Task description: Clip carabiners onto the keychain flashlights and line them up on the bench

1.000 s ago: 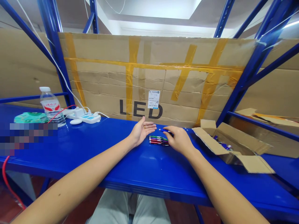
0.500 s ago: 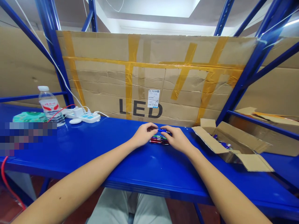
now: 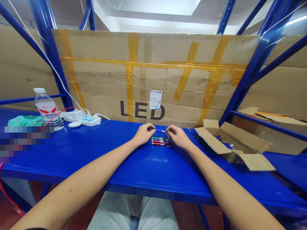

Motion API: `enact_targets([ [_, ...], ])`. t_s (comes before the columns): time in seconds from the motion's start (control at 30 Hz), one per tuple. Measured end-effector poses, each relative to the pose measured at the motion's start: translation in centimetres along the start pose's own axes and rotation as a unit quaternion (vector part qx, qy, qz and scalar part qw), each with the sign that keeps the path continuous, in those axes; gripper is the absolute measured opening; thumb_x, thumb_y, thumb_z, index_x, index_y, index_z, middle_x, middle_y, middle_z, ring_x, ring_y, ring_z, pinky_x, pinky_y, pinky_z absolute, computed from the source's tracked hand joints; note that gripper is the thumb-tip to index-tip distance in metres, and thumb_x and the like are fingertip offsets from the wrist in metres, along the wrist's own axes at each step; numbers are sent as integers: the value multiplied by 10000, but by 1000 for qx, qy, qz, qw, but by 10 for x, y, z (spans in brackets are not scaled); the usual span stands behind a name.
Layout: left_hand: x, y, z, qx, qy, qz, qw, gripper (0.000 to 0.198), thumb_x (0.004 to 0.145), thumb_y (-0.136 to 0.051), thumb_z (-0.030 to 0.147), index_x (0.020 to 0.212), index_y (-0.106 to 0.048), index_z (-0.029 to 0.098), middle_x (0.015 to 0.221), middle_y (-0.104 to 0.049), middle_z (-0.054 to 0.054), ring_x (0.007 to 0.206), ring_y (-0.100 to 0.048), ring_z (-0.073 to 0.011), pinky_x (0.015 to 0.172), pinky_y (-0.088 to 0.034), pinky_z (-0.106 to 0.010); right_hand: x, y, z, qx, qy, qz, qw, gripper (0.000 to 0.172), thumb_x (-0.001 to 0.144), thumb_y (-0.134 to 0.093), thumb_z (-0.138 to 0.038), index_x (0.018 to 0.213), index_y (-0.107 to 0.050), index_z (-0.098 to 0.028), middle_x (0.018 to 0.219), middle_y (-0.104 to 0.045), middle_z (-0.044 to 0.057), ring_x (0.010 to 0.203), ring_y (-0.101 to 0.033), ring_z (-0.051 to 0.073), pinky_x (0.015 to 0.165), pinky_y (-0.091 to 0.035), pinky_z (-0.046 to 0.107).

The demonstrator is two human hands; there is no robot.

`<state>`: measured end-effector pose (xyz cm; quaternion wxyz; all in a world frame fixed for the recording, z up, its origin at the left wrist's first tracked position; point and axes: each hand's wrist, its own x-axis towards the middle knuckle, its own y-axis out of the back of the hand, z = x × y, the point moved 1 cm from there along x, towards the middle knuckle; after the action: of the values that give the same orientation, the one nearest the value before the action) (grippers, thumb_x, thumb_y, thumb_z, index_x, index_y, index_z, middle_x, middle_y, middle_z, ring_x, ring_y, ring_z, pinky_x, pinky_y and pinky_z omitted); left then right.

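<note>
A slim, shiny blue pen-like tube [image 3: 160, 130] is held level between my two hands, just above the blue tabletop. My left hand [image 3: 145, 133] pinches its left end between thumb and fingertips. At the other end, the fingers of my right hand [image 3: 177, 135] are closed around the tip, where a small part is partly hidden. Just below, on the near side, several similar tubes [image 3: 158, 141] in green, purple and red lie side by side in a row. Dark clips or loops show at their right ends.
An open cardboard box [image 3: 236, 142] with more small blue and purple pieces stands to the right. At left are a water bottle [image 3: 48, 110], a green pack [image 3: 26, 120] and a white power strip [image 3: 90, 120] with cables. A large cardboard panel [image 3: 107, 83] closes off the back.
The blue tube has come away from the row, slightly farther back, and both hands have moved apart toward its ends. The row shows more plainly now. The view has shifted a little.
</note>
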<state>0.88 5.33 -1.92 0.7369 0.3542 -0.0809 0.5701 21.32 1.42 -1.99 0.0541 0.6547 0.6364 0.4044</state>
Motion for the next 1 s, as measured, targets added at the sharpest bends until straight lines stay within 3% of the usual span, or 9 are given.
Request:
enact_targets([
  [0.17, 6, -4, -17, 0, 22, 2, 1000, 69, 764, -644, 234, 804, -678, 189, 854, -705, -60, 825, -633, -213, 851, -485, -358, 9, -5, 7, -103, 6, 42, 994, 166, 815, -526, -127, 917, -649, -172, 848, -727, 56, 762, -670, 166, 740, -509, 293],
  [0.4, 8, -4, -28, 26, 64, -27, 997, 54, 716, -666, 202, 767, -679, 191, 841, -704, -60, 832, -634, -224, 850, -489, -367, 11, -9, 3, -234, 36, -5, 972, 222, 789, -542, -53, 871, -715, -166, 919, -741, 76, 878, -665, 191, 823, -485, 295],
  [0.73, 3, -4, -25, 65, 66, -61, 994, 61, 706, -640, 187, 726, -697, 194, 849, -713, -68, 817, -628, -227, 828, -499, -347, 5, -3, 2, -213, 31, -79, 973, 211, 798, -543, -115, 856, -733, -184, 898, -740, 52, 816, -655, 176, 745, -475, 259],
  [1.0, 5, -3, -31, 83, 61, -61, 993, 151, 772, -600, 279, 700, -704, 198, 867, -723, -76, 846, -616, -243, 903, -468, -367, 3, 1, 4, -162, 22, -51, 985, 255, 859, -483, -202, 774, -722, -179, 821, -743, 34, 751, -649, 167, 703, -464, 258],
])
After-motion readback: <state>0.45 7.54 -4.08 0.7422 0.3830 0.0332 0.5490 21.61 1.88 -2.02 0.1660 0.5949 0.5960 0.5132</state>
